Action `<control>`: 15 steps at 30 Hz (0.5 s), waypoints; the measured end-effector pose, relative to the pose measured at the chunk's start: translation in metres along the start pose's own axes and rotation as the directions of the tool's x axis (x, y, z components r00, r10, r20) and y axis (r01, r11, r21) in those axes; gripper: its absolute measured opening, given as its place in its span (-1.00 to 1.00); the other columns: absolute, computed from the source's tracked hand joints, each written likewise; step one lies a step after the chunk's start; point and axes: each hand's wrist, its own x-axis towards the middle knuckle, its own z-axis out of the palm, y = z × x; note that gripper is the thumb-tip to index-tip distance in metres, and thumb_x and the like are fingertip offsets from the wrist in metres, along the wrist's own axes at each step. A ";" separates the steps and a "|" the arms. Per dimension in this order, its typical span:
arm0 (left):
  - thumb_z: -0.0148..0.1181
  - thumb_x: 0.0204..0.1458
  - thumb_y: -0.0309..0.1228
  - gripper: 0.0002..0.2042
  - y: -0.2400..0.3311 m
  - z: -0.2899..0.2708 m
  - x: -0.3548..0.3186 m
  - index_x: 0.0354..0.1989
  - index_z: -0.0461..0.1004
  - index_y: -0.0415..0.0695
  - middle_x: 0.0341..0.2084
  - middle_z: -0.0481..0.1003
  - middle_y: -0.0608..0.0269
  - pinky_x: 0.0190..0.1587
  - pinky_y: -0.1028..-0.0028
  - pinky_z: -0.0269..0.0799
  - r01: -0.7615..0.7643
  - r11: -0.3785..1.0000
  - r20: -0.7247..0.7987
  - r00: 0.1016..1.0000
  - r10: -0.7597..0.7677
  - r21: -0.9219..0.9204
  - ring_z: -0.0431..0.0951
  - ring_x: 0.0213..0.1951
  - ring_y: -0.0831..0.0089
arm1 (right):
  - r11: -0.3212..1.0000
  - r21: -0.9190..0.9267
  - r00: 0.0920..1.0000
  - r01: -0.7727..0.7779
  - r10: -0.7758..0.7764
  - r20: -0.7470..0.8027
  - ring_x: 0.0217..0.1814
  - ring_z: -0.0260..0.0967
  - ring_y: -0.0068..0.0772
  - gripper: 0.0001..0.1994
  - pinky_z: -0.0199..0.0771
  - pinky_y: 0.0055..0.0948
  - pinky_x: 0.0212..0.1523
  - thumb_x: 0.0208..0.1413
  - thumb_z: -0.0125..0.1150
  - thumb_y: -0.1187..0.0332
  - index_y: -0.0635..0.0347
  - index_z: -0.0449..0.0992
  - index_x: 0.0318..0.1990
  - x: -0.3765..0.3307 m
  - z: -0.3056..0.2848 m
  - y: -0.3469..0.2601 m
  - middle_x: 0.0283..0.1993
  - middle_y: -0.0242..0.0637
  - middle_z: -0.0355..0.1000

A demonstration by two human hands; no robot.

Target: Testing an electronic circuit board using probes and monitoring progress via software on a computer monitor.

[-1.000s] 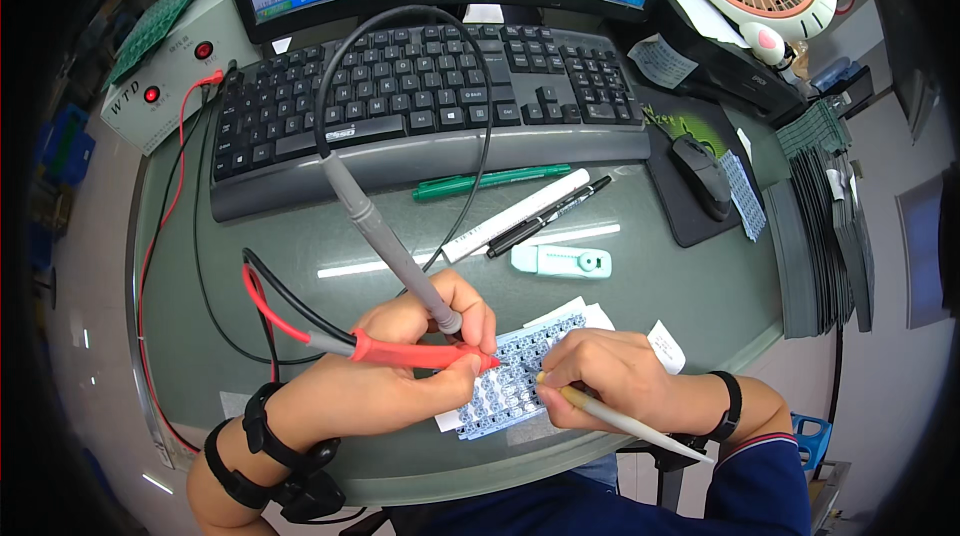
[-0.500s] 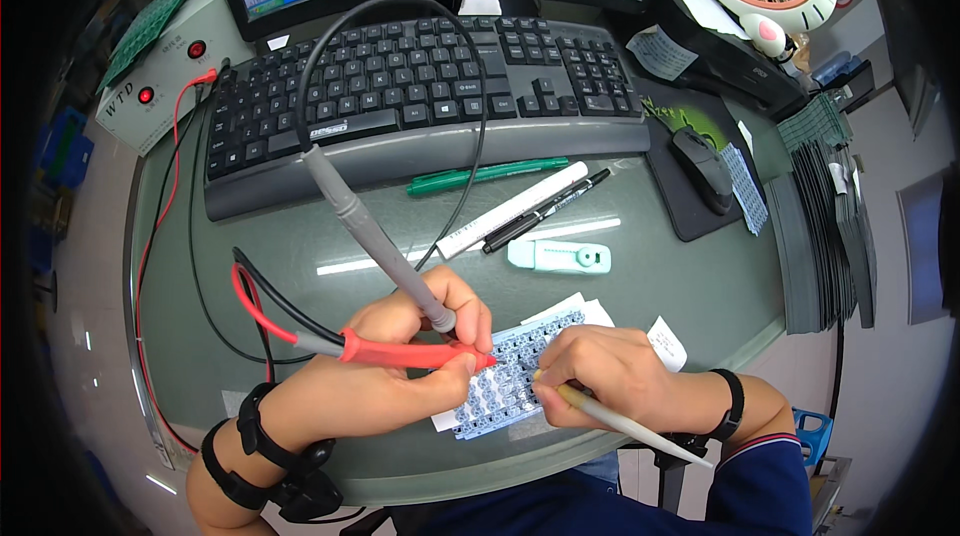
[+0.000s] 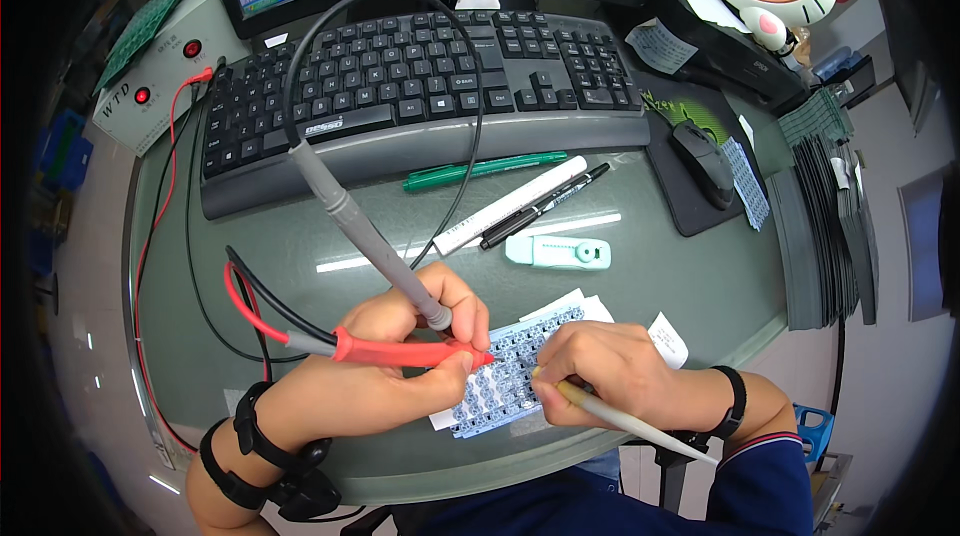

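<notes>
A pale blue printed circuit board panel (image 3: 515, 351), covered in small repeated patterns, lies over white paper at the desk's near side. My left hand (image 3: 420, 356) is closed around two test probes, a red probe (image 3: 400, 349) and a grey probe (image 3: 370, 241). The red one points at the board's middle; whether its tip touches is too small to tell. On the board's right part rests my right hand (image 3: 610, 371), fingers pinched round a slim white tapered tool (image 3: 640, 426) with a yellowish front end. Its working tip is hidden by my fingers.
Beyond the board lie a mint-green cutter-like case (image 3: 560, 252), a black marker (image 3: 545, 206), a white pen (image 3: 510, 206) and a green pen (image 3: 485, 171). A keyboard (image 3: 420, 86) and a mouse (image 3: 703, 164) sit farther back. Probe cables (image 3: 190, 226) lead to a white box (image 3: 165, 76).
Hands, probes and white tool keep nearly the same places and grips. The whole view has shifted very slightly.
</notes>
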 end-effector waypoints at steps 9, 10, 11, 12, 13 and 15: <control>0.04 -0.04 -0.67 -0.80 -0.001 0.001 0.001 -0.29 0.21 -0.15 -0.27 0.38 0.17 -0.09 0.46 0.42 -0.023 1.000 -0.008 1.000 0.022 -0.016 0.44 -0.22 0.54 | 1.000 -0.020 1.000 0.003 -0.002 0.007 -0.58 0.35 -0.37 -0.80 0.39 -0.46 -0.59 -0.14 0.26 0.57 0.21 0.30 -0.47 0.000 0.000 0.001 -0.54 -0.34 0.30; 0.04 -0.04 -0.67 -0.80 0.000 0.001 0.001 -0.29 0.21 -0.15 -0.27 0.38 0.17 -0.08 0.46 0.42 -0.024 1.000 -0.007 1.000 0.024 -0.009 0.44 -0.22 0.54 | 1.000 -0.019 1.000 0.003 -0.003 0.007 -0.58 0.35 -0.37 -0.80 0.39 -0.46 -0.59 -0.14 0.26 0.57 0.21 0.30 -0.47 0.000 0.000 0.001 -0.54 -0.34 0.30; 0.04 -0.04 -0.67 -0.80 0.000 0.001 0.001 -0.29 0.21 -0.15 -0.27 0.38 0.17 -0.08 0.46 0.42 -0.026 1.000 -0.006 1.000 0.026 -0.002 0.43 -0.22 0.54 | 1.000 -0.027 1.000 0.011 -0.011 0.003 -0.58 0.35 -0.37 -0.80 0.39 -0.46 -0.59 -0.14 0.26 0.57 0.21 0.30 -0.47 0.001 0.000 0.001 -0.54 -0.34 0.30; 0.04 -0.04 -0.67 -0.80 0.000 0.001 0.000 -0.29 0.21 -0.15 -0.27 0.38 0.17 -0.08 0.46 0.42 -0.025 1.000 -0.007 1.000 0.025 -0.002 0.43 -0.22 0.54 | 0.999 -0.034 1.000 0.019 -0.019 -0.001 -0.58 0.35 -0.36 -0.80 0.39 -0.46 -0.59 -0.14 0.26 0.57 0.21 0.30 -0.47 0.001 0.000 0.000 -0.54 -0.34 0.30; 0.04 -0.04 -0.67 -0.80 0.000 0.001 0.000 -0.29 0.21 -0.15 -0.27 0.38 0.16 -0.08 0.46 0.42 -0.029 1.000 -0.006 1.000 0.029 0.012 0.43 -0.22 0.54 | 0.999 -0.034 1.000 0.019 -0.019 -0.001 -0.58 0.35 -0.36 -0.80 0.39 -0.46 -0.59 -0.14 0.26 0.57 0.21 0.30 -0.47 0.001 0.000 0.000 -0.54 -0.34 0.30; 0.05 -0.04 -0.66 -0.80 0.000 0.001 0.001 -0.29 0.21 -0.15 -0.28 0.38 0.16 -0.08 0.46 0.42 -0.033 0.999 -0.004 0.999 0.033 0.026 0.43 -0.22 0.54 | 1.000 -0.015 1.000 0.007 -0.007 -0.011 -0.58 0.34 -0.36 -0.80 0.39 -0.46 -0.59 -0.14 0.26 0.57 0.21 0.30 -0.48 0.001 0.000 -0.001 -0.54 -0.34 0.30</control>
